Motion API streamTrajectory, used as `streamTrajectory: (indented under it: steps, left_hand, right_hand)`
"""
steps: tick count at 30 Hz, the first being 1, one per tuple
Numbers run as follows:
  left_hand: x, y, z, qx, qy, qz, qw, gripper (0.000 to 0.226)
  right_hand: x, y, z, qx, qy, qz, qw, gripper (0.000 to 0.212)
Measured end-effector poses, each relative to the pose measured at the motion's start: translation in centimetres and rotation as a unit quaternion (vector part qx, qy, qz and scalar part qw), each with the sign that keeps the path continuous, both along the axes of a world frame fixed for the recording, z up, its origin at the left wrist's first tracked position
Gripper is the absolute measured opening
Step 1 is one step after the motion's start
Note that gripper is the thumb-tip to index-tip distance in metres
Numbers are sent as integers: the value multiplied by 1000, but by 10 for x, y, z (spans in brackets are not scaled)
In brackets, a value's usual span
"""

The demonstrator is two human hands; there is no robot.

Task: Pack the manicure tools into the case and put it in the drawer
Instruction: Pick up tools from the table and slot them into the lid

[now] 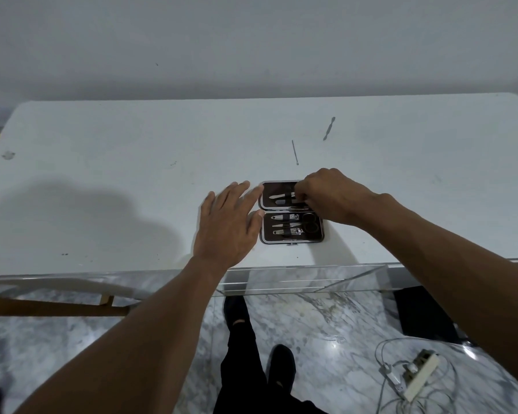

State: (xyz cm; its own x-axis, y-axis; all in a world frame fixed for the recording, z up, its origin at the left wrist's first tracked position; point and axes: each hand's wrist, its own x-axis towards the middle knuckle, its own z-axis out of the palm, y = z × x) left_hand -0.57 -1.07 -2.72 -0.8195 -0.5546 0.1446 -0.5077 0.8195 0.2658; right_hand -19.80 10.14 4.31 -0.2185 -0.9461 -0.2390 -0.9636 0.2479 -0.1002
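A dark brown manicure case (292,239) lies open flat on the white table (132,162). Its near half holds two clippers, a file and small scissors under straps. The far half holds a pair of tweezers (281,196) and another flat tool. My right hand (329,195) covers the far half's right side, fingertips pinched on a tool there; which tool is hidden. My left hand (231,222) rests flat with fingers spread against the case's left edge. Two tools lie loose behind the case: a thin metal pick (295,152) and a cuticle pusher (329,129).
A clear acrylic drawer (299,282) stands pulled out under the table's front edge, just below the case. A power strip with tangled white cables (413,380) lies on the marble floor at the right. My legs and dark shoes show below.
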Motion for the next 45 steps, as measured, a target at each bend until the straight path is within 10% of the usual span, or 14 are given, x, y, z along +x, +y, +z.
streamTrajectory:
  steps: [45]
  left_hand:
    - [2,-2,1,7,4,-8,1000,47]
  right_hand:
    - [23,3,4,-76,-30,-121,989,26]
